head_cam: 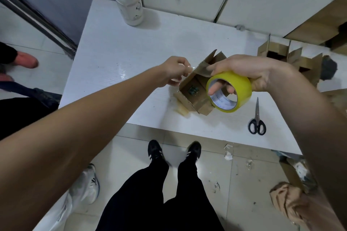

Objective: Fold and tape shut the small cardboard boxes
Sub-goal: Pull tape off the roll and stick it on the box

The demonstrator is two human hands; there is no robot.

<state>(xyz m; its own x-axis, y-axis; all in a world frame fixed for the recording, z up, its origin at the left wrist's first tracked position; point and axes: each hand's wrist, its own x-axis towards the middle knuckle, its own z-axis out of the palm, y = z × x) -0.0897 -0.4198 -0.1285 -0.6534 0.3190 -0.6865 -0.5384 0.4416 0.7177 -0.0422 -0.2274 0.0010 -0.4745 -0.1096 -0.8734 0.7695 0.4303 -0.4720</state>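
A small brown cardboard box (195,92) lies on its side near the front edge of the white table (116,48), its open end towards me and flaps loose at the far end. My right hand (242,70) grips a yellow tape roll (230,92) just right of the box, fingers through its core. My left hand (174,70) pinches the free end of the clear tape strip (189,67) at the box's upper left edge. A small dark object sits inside the box.
Black-handled scissors (256,120) lie on the table to the right. A white bottle (128,0) stands at the back. More open cardboard boxes (293,58) crowd the right side. A used tape scrap (182,108) lies by the box. Another person's feet are at left.
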